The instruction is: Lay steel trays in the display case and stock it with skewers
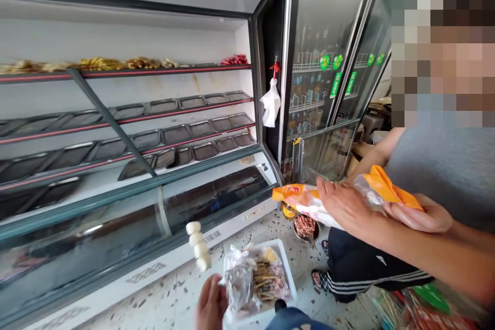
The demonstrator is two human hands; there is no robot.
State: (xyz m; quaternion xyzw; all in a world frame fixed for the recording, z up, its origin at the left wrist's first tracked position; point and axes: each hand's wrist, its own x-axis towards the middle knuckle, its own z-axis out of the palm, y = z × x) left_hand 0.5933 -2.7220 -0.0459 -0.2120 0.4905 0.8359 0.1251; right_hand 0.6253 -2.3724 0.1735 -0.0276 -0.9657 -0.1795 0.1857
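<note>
At the bottom, my left hand [212,301] is closed at the lower end of a skewer of white balls [197,246], which stands upright over the floor. My right hand [342,203] reaches in from the right, its fingers wrapped around an orange-and-white plastic bag [296,193]. More of the orange packaging [392,188] shows beyond my wrist, where another person's hand [423,214] touches it. Whether this is one bag or two, I cannot tell. Below lies a white tray [291,276] with skewers [266,281] and a clear plastic bag [237,281].
A display fridge [216,160] with metal trays fills the left. Beside it stands a glass-door drinks fridge [325,67]. A bowl of meat [305,226] sits on the floor near the person's sandals. Bagged skewers [425,309] lie at lower right. The person [441,160] stands close at right.
</note>
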